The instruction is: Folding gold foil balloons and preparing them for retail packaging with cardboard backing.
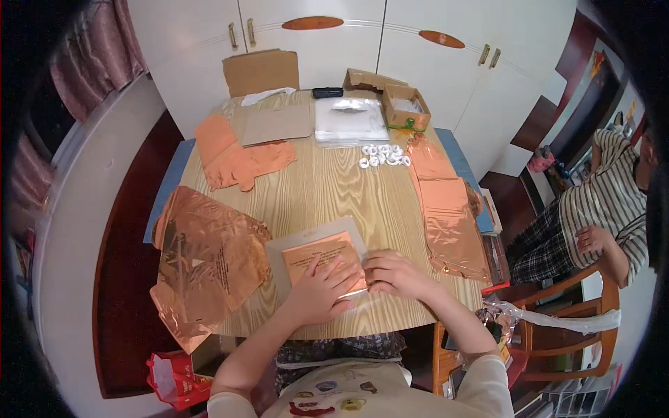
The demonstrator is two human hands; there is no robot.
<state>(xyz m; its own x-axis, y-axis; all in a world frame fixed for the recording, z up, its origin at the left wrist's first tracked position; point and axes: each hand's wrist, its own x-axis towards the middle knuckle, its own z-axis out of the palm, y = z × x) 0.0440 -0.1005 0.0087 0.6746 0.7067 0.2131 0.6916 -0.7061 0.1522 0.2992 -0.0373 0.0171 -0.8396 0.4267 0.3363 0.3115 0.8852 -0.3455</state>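
A grey cardboard sheet (281, 245) lies at the near middle of the table, with a folded copper-coloured foil sheet (300, 252) on it that carries dark print. My left hand (326, 287) rests flat on the foil, its fingers stretched and slightly apart. My right hand (398, 274) is at the foil's right edge, fingers bent and pressed together, the thumb close under them. Its fingertips meet the foil's edge, and part of the grip is hidden. A bright silvery strip shows along the near edge of the foil between my hands.
Large copper-coloured foil sheets (202, 265) lie to the left, one overhanging the edge. More foil (449, 216) is at the right. Farther back are several white rings (382, 155), clear plastic bags (348, 124) and a cardboard box (410, 115). A person (603, 195) stands at the right by a wooden chair (606, 306).
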